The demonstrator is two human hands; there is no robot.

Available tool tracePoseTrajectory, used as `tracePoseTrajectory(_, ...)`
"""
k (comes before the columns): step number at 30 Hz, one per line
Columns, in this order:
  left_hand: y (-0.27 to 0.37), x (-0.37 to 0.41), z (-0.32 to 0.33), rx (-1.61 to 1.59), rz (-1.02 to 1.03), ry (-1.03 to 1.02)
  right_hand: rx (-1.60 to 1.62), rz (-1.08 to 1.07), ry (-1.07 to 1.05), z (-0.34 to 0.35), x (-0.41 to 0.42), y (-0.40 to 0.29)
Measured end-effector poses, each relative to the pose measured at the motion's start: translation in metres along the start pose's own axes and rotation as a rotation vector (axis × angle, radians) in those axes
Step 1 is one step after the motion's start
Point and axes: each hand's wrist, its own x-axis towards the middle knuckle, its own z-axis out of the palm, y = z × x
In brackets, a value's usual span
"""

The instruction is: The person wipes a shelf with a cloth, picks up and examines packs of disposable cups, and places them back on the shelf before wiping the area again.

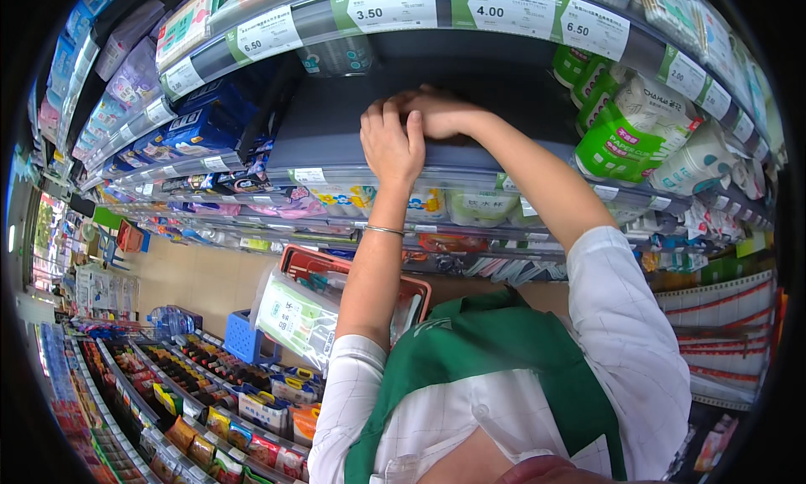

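Both my hands are at a dark shelf board (pixel 327 115). My left hand (pixel 393 141), with a thin metal bangle (pixel 384 230) on the wrist, lies over the shelf's front edge. Its back faces me, the thumb stands apart, and I see nothing held in it. Deeper in, my right hand (pixel 444 114) rests by the left fingers. Those fingers partly cover it, so its fingertips and palm are hidden. Right of the hands stand green-and-white packs of paper cups (pixel 623 134). A clear plastic pack (pixel 337 57) sits at the back left of the same shelf.
A price-tag rail (pixel 384 8) crosses above the hands. Blue packs (pixel 198 128) fill the shelf at left; wrapped cups (pixel 482 204) stand below. On the floor side are a red basket (pixel 415 285) holding packs, a blue stool (pixel 249 339) and a rack of groceries (pixel 208 383).
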Motion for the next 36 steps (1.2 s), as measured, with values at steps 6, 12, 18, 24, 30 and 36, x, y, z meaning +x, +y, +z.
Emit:
tracePoseTrajectory(6,0.006,0.002,0.001,0.000,0.015,-0.133,0.203,-0.043,0.017,-0.017,-0.090,0.023)
tracePoseTrajectory(12,0.013,0.004,-0.008,0.070,-0.004,-0.176,-0.125,0.303,0.437,0.004,-0.118,0.017)
tracePoseTrajectory(18,0.005,0.003,-0.001,-0.096,-0.009,-0.221,0.559,-0.014,0.479,-0.008,-0.085,0.007)
tracePoseTrajectory(24,0.034,-0.004,-0.030,-0.988,-0.042,-0.190,0.775,-0.213,0.854,0.006,-0.088,-0.071)
tracePoseTrajectory(30,0.046,-0.094,-0.089,-1.362,-0.696,-0.120,1.089,-0.296,0.526,0.084,-0.140,-0.073)
tracePoseTrajectory(36,0.016,-0.213,-0.123,-1.503,-1.206,-0.177,1.636,0.186,-0.131,0.180,-0.171,-0.090)
